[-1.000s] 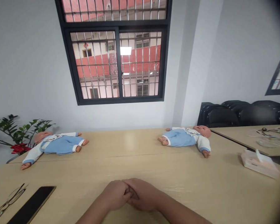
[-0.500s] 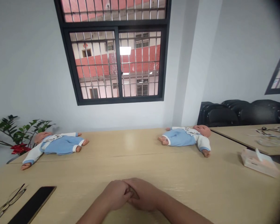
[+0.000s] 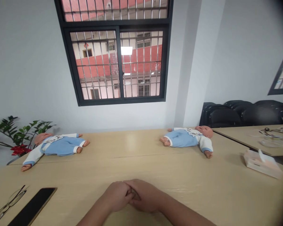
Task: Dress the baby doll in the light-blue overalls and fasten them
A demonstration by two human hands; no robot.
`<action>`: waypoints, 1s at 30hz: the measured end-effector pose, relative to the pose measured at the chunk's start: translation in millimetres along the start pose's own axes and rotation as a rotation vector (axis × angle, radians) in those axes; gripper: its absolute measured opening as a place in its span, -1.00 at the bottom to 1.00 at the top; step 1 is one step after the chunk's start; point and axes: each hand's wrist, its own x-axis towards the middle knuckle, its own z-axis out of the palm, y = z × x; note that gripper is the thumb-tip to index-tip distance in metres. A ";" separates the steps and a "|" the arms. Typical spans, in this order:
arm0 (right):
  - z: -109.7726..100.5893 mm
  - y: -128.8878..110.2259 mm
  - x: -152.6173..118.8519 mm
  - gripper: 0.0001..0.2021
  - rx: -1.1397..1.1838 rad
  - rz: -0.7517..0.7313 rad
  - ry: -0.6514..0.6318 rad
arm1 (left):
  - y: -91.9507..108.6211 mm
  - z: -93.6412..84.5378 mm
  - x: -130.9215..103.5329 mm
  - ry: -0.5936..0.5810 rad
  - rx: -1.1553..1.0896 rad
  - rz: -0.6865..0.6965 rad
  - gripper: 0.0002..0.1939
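My left hand [image 3: 118,196] and my right hand [image 3: 145,196] are clasped together at the near edge of the wooden table [image 3: 132,166], fingers hooked into each other and closed. No object shows between them. Toward the back left lies a baby doll [image 3: 58,146] in blue and white clothes, its head to the left. A second doll [image 3: 186,138], dressed alike, lies at the back right with its head to the right. Both dolls are on their backs, apart from my hands.
At the front left are glasses [image 3: 8,205] and a dark phone [image 3: 33,207]. A tissue box [image 3: 261,163] sits at the right. Cables [image 3: 271,135] lie on another table. Behind are a plant [image 3: 21,135], a barred window [image 3: 120,64] and black chairs [image 3: 224,117].
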 end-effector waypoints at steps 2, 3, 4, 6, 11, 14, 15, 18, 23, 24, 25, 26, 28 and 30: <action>0.1 -0.5 -0.2 -0.56 -0.002 0.002 0.003 | -0.1 0.0 0.3 -0.008 0.002 -0.001 -0.75; 0.2 -0.7 -0.3 -0.56 -0.003 0.005 0.003 | -0.3 0.2 0.5 -0.011 0.002 0.002 -0.75; 0.3 -0.9 -0.5 -0.56 -0.005 0.010 0.003 | -0.6 0.4 0.8 -0.012 0.004 0.005 -0.75; 0.3 -1.4 -0.7 -0.56 -0.006 0.018 0.002 | -1.5 1.2 1.4 -0.011 0.010 0.007 -0.75; -1.1 -3.8 -0.6 -0.53 0.000 0.012 0.010 | -2.9 3.5 1.7 0.014 0.012 0.009 -0.71; -2.2 -5.6 -0.5 -0.58 0.002 0.001 0.013 | -1.2 2.4 0.2 0.011 0.013 0.000 -0.70; -2.4 -6.0 -0.5 -0.58 0.001 0.001 0.010 | -0.4 1.5 -0.4 0.005 0.015 -0.005 -0.70; -2.1 -5.4 -0.8 -0.53 -0.001 0.011 0.003 | 2.1 -1.3 -1.7 -0.005 0.008 -0.006 -0.72; -0.9 -2.1 -1.0 -0.54 -0.004 0.020 -0.006 | 2.5 -2.2 -1.2 -0.004 0.011 0.011 -0.72; -0.9 -1.8 -0.9 -0.55 -0.002 0.019 -0.008 | 2.2 -1.9 -0.9 -0.006 0.012 0.013 -0.72; -1.0 -1.7 -0.7 -0.55 0.000 0.018 -0.009 | 2.0 -1.7 -0.6 -0.007 0.011 0.014 -0.72; -1.1 -1.7 -0.6 -0.55 0.003 0.018 -0.010 | 1.8 -1.4 -0.4 -0.006 0.011 0.012 -0.72; -1.6 -2.4 -0.5 -0.55 0.006 0.018 -0.010 | 1.6 -1.2 -0.3 -0.004 0.012 0.008 -0.73; -2.2 -3.5 -0.6 -0.56 0.006 0.018 -0.007 | 1.5 -1.0 -0.4 0.001 0.012 0.003 -0.73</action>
